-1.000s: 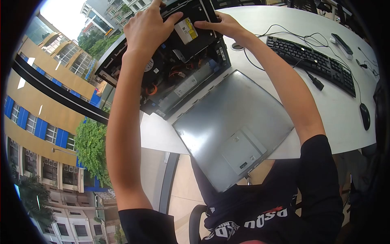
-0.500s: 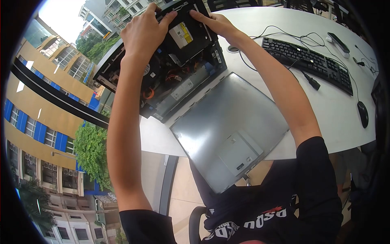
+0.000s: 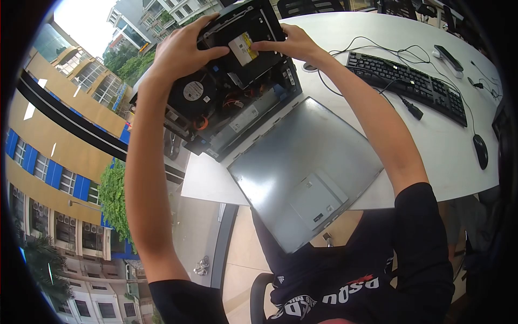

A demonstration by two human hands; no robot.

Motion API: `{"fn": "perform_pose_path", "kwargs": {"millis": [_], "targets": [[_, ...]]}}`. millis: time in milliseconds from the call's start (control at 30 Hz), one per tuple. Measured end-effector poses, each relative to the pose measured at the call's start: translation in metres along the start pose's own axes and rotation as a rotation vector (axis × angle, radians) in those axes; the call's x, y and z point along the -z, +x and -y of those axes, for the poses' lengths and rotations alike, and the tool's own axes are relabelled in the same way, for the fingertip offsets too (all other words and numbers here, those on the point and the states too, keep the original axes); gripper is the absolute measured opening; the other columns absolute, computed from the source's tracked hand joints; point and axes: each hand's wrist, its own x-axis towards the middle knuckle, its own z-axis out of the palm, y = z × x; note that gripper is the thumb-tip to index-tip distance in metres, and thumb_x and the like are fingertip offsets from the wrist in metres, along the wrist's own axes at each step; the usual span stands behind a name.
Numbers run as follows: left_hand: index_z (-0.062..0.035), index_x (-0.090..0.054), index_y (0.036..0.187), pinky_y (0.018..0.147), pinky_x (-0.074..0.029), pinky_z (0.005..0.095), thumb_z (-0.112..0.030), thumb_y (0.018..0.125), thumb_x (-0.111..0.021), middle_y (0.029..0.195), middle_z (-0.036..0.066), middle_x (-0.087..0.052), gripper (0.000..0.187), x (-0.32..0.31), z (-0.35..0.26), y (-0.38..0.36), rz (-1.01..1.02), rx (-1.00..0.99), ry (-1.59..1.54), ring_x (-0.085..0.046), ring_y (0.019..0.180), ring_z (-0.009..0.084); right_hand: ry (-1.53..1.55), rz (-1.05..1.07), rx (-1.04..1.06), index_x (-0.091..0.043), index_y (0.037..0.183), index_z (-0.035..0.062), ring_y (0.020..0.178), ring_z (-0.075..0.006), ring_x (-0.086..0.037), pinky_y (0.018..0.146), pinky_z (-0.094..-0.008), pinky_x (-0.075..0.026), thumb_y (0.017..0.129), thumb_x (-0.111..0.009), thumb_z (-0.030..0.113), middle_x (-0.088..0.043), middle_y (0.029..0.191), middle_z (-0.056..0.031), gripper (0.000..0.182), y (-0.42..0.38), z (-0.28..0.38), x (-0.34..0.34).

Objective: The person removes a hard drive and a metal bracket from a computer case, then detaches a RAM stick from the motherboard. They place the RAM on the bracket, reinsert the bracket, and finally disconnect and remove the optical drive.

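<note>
- Left hand (image 3: 181, 51): I see it clamped on the left edge of the drive (image 3: 240, 32), fingers curled over the top, thumb pressed along the near side.
- Right hand (image 3: 288, 43): closed on the drive's right edge, fingertips lying across its white and yellow sticker.
- Drive: flat black metal box, rectangular, with a matte lid; I see it held between both hands, tilted, at the far end of the computer case (image 3: 232, 102), just above the open interior.
- Computer case: black sheet-metal box lying open on its side at the left end of the table (image 3: 431, 146), partly overhanging the edge. Inside, I make out a round black fan (image 3: 192, 92) with a pale disc-shaped label at its hub, a long grey block bearing a white label, and orange and red wires.
- Side panel (image 3: 305, 167): broad, smooth grey metal sheet, faintly glossy, lying flat just beside the case. A raised rectangular patch sits toward its near corner, which sticks out past the table edge.
- Table: white, smooth top with a curved edge.
- Keyboard (image 3: 407, 86): long black plastic slab, well apart from the case on the right, thin black cables looping around it.
- Mouse (image 3: 481, 152): small black oval near the right rim.
</note>
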Motion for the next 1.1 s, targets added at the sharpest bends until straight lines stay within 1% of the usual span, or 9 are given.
{"fn": "perform_pose_path", "kwargs": {"millis": [100,200,400,500,600,700,733,867,1100], "targets": [[-0.0261,-0.053,0.151,0.1,-0.052,0.0471,-0.051,0.077,-0.082,0.115,0.01,-0.077,0.084,-0.008,0.012,0.001,-0.152,-0.164,0.096,-0.072,0.109,0.0332,-0.067,0.007,0.033,-0.077,0.111,0.0064,0.088,-0.0171,-0.074,0.08,-0.0292,-0.057,0.064,-0.089,0.069,-0.076,0.093,-0.0069,0.079,0.004,-0.002,0.006],[-0.0296,-0.052,0.152,0.107,-0.049,0.0444,-0.05,0.078,-0.083,0.123,0.012,-0.074,0.083,-0.004,0.006,-0.003,-0.088,-0.058,0.118,-0.07,0.115,0.031,-0.085,-0.011,0.089,-0.078,0.106,0.0068,0.084,-0.0161,-0.074,0.077,-0.0281,-0.058,0.065,-0.089,0.069,-0.076,0.088,-0.0053,0.075,0.011,-0.009,0.003],[-0.0336,-0.054,0.151,0.105,-0.05,0.0446,-0.054,0.075,-0.084,0.118,0.012,-0.076,0.084,0.007,-0.004,-0.001,0.048,0.097,0.128,-0.071,0.114,0.029,-0.118,-0.035,0.124,-0.079,0.105,0.0081,0.088,-0.0156,-0.075,0.08,-0.0289,-0.059,0.065,-0.089,0.068,-0.078,0.093,-0.0073,0.073,0.018,-0.017,0.002],[-0.0308,-0.056,0.149,0.103,-0.051,0.046,-0.062,0.075,-0.081,0.117,0.01,-0.076,0.084,0.007,0.0,-0.001,-0.021,0.005,0.189,-0.072,0.112,0.0293,-0.123,-0.025,0.124,-0.079,0.107,0.0077,0.089,-0.0173,-0.075,0.083,-0.0294,-0.059,0.065,-0.089,0.068,-0.078,0.093,-0.0076,0.074,0.019,-0.017,0.002],[-0.0064,-0.059,0.143,0.102,-0.053,0.0466,-0.059,0.071,-0.086,0.12,0.019,-0.073,0.093,0.011,-0.009,-0.004,-0.022,0.046,-0.005,-0.07,0.112,0.0347,-0.091,-0.006,0.076,-0.078,0.11,0.0074,0.09,-0.0186,-0.074,0.084,-0.0298,-0.058,0.065,-0.088,0.069,-0.077,0.096,-0.0078,0.077,0.015,-0.013,0.003],[-0.0272,-0.058,0.146,0.1,-0.052,0.0479,-0.073,0.075,-0.076,0.116,0.008,-0.076,0.087,-0.019,-0.017,-0.006,-0.291,0.023,0.28,-0.073,0.11,0.031,0.011,-0.003,0.008,-0.076,0.115,0.0071,0.096,-0.0195,-0.072,0.086,-0.031,-0.056,0.065,-0.087,0.07,-0.076,0.101,-0.0088,0.081,0.004,-0.009,-0.001],[-0.0249,-0.06,0.144,0.098,-0.053,0.0485,-0.08,0.074,-0.071,0.12,0.008,-0.075,0.09,-0.021,-0.018,-0.003,-0.211,0.136,0.354,-0.072,0.112,0.0323,0.037,0.0,-0.02,-0.074,0.118,0.0071,0.099,-0.0197,-0.072,0.088,-0.0316,-0.055,0.066,-0.087,0.07,-0.075,0.104,-0.0093,0.083,0.001,-0.008,-0.002],[-0.0242,-0.057,0.147,0.099,-0.052,0.0487,-0.077,0.076,-0.073,0.129,0.014,-0.071,0.089,-0.008,-0.027,0.002,-0.007,0.23,0.241,-0.068,0.12,0.0317,0.087,0.036,-0.091,-0.069,0.131,0.0069,0.116,-0.0258,-0.067,0.104,-0.0384,-0.048,0.073,-0.082,0.07,-0.073,0.118,-0.0152,0.087,-0.017,-0.001,0.002],[-0.0251,-0.054,0.15,0.104,-0.049,0.0489,-0.071,0.081,-0.072,0.131,0.012,-0.07,0.085,-0.011,-0.016,-0.001,-0.064,0.128,0.274,-0.065,0.124,0.0305,0.072,0.035,-0.137,-0.066,0.134,0.0081,0.123,-0.0293,-0.065,0.109,-0.0433,-0.046,0.075,-0.078,0.073,-0.071,0.124,-0.0171,0.089,-0.029,0.001,0.003]]}}
